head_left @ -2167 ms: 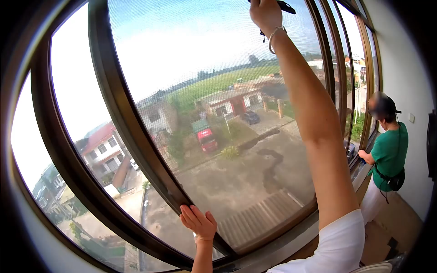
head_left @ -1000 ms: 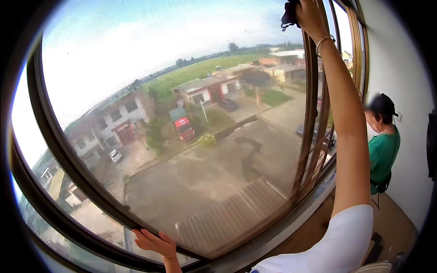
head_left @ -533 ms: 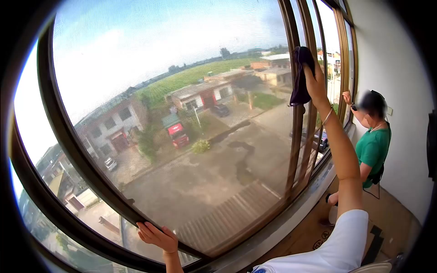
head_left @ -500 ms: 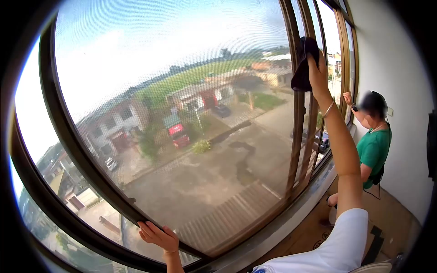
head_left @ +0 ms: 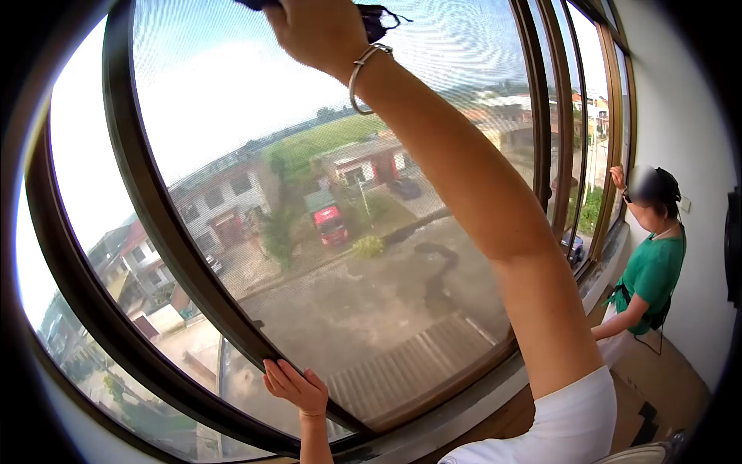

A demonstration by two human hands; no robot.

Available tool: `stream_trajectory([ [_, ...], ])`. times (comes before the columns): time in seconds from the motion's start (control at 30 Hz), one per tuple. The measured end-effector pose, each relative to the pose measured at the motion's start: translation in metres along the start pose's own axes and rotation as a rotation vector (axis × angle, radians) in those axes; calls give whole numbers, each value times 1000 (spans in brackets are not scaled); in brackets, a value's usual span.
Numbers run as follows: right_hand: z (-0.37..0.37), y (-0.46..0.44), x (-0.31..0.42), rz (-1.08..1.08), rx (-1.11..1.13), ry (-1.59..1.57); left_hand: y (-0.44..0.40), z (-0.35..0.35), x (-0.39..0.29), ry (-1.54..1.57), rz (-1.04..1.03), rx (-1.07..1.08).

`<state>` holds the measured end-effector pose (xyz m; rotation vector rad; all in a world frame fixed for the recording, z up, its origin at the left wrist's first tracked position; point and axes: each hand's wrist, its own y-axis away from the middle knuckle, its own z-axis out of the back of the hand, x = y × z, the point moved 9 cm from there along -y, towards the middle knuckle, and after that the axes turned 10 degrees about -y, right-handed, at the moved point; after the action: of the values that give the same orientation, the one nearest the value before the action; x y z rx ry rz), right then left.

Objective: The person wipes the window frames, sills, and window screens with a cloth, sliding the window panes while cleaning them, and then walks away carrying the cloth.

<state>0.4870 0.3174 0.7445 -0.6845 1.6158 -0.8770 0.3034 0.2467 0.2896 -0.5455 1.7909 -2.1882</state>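
High at the top edge of the view, my right hand (head_left: 321, 35) is closed on a dark cloth (head_left: 376, 22), in front of the upper part of a mesh window screen (head_left: 410, 255). Part of the cloth and the fingertips are cut off or hidden. A bracelet (head_left: 360, 77) circles that wrist. Low down, my left hand (head_left: 297, 389) rests against the dark frame bar (head_left: 205, 290) at the screen's lower left, its fingers stretched out and the thumb apart.
A person in a green top (head_left: 651, 267) stands at the right by the farther window, one hand raised to its frame. A white wall (head_left: 684, 100) is behind them. Below the window runs a sill (head_left: 471, 398). Outside are houses and a red truck (head_left: 331, 224).
My right hand has moved with the cloth from the right-hand frame bar leftward and up across the screen. My left hand stays at the frame bar. The view has shifted slightly.
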Motion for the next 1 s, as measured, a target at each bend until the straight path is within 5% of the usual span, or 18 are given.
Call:
stream_trajectory([
  [0.17, -68, -2, 89, 211, -3, 86, -4, 8, -4, -51, -7, 13],
  [0.27, -59, 0, 73, 252, 206, 193, -3, 8, -3, -73, -13, 25],
  [0.33, -29, 1, 35, 347, 41, 400, -3, 7, -2, -70, -15, 20],
  [0.37, -10, 2, 6, 238, 123, 478, -3, 5, -3, -63, -18, 19],
  [0.4, 53, 0, -48, 44, 117, 193, -2, 5, -3, -69, -14, 17],
  [0.67, 266, 105, -258, -474, 66, 937, -2, 6, -4, -53, -7, 11],
  [0.73, 282, 114, -231, -624, 55, 879, -3, 7, -6, -47, 0, -17],
  [1.0, 163, 28, -199, -382, -47, 759, -5, 17, -7, -34, 13, -72],
])
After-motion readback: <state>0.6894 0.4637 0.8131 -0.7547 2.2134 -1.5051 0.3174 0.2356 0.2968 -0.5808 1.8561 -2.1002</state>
